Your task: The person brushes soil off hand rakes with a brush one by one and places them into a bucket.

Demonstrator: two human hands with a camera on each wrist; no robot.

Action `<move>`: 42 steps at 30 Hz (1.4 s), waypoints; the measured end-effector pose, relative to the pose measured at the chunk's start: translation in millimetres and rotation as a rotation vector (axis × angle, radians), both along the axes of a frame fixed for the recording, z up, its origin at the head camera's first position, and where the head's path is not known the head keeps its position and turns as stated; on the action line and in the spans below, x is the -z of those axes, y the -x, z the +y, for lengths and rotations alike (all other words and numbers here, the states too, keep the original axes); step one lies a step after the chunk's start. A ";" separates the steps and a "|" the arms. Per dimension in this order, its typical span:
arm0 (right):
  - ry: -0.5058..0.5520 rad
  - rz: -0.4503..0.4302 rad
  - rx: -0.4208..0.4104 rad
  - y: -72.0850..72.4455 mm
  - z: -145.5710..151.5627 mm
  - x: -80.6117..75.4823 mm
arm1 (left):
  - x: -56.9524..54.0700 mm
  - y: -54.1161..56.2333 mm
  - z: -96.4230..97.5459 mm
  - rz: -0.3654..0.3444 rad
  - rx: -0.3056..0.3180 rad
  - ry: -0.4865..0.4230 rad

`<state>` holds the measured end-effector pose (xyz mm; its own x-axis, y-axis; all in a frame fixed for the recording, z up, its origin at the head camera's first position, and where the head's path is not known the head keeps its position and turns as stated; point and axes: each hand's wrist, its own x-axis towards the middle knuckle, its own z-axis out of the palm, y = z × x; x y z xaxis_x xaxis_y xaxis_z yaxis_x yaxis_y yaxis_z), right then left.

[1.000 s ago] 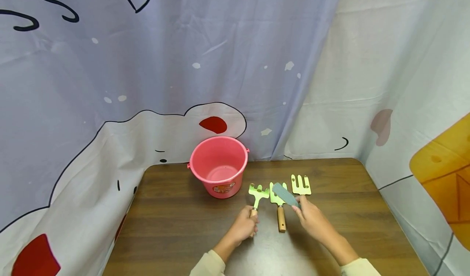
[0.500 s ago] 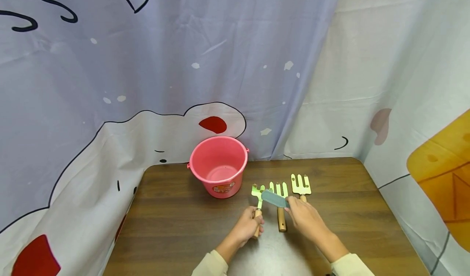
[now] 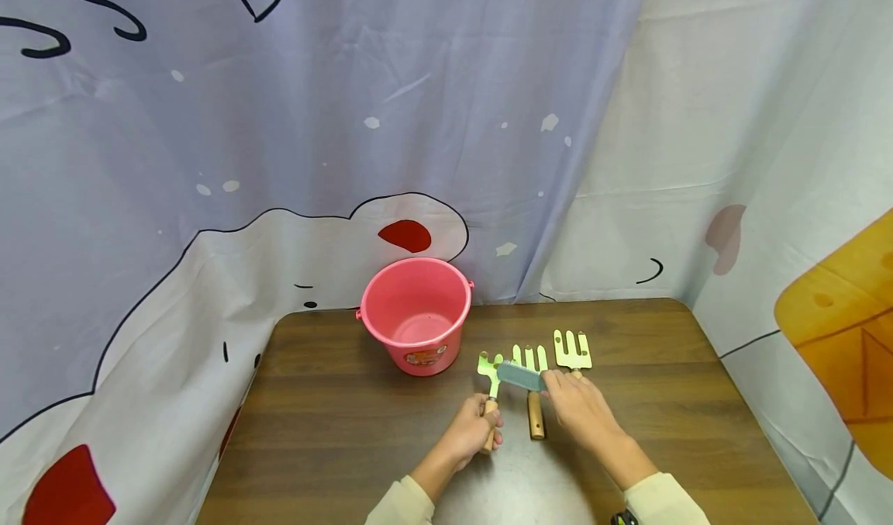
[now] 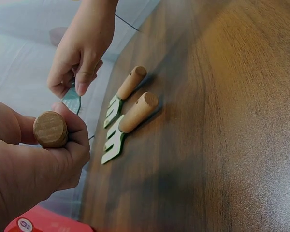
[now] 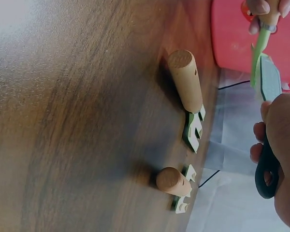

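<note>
In the head view my left hand (image 3: 471, 430) grips the wooden handle of a small light-green hand rake (image 3: 492, 378), tines up and away from me. My right hand (image 3: 580, 410) holds a brush (image 3: 520, 376) with a flat grey-green head and a dark green handle (image 5: 266, 176). The brush head is at the rake's tines; the right wrist view shows them against each other. Below the brush, a green garden fork (image 3: 536, 416) with a wooden handle lies on the table. Another fork (image 3: 573, 350) lies to its right, its handle mostly hidden by my right hand.
A pink bucket (image 3: 416, 339) stands at the back of the brown wooden table (image 3: 335, 432), left of the tools. Patterned curtains (image 3: 432, 122) hang behind the table and along its sides.
My right hand has moved left, bringing the brush from over the middle fork to the rake. My left hand has shifted slightly right with the rake. The last half second shows little motion.
</note>
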<state>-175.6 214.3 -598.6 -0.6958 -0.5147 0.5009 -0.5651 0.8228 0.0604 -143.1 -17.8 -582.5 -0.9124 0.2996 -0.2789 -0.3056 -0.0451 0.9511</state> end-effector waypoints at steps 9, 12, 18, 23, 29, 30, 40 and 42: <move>-0.008 -0.019 0.018 3.1 -0.9 -0.1 | 2.8 0.9 -0.9 0.006 -0.016 -0.009; 0.010 -0.050 0.048 3.1 -0.9 -2.7 | 4.1 0.3 -1.0 0.003 -0.019 -0.001; 0.039 -0.135 0.104 4.4 1.2 -11.7 | 5.6 -1.9 -2.1 -0.007 -0.021 0.014; 0.085 -0.207 0.137 4.7 2.9 -18.1 | 7.6 -2.4 -2.8 -0.005 -0.022 0.012; 0.138 -0.223 0.151 4.5 4.9 -24.3 | 6.8 -2.9 -3.4 -0.004 -0.023 0.013; 0.139 -0.233 0.150 3.9 4.7 -24.3 | 6.7 -2.9 -3.4 -0.004 -0.023 0.015; 0.058 -0.167 0.041 -3.0 -3.9 -5.1 | 8.3 0.7 -1.4 -0.015 -0.018 0.007; 0.045 -0.156 0.041 -3.2 -5.3 -1.8 | 6.7 0.7 -1.0 -0.022 -0.017 0.006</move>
<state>-172.4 209.0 -596.8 -0.7869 -0.4638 0.4070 -0.5308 0.8452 -0.0629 -143.8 -18.8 -589.2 -0.9110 0.2824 -0.3005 -0.3254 -0.0447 0.9445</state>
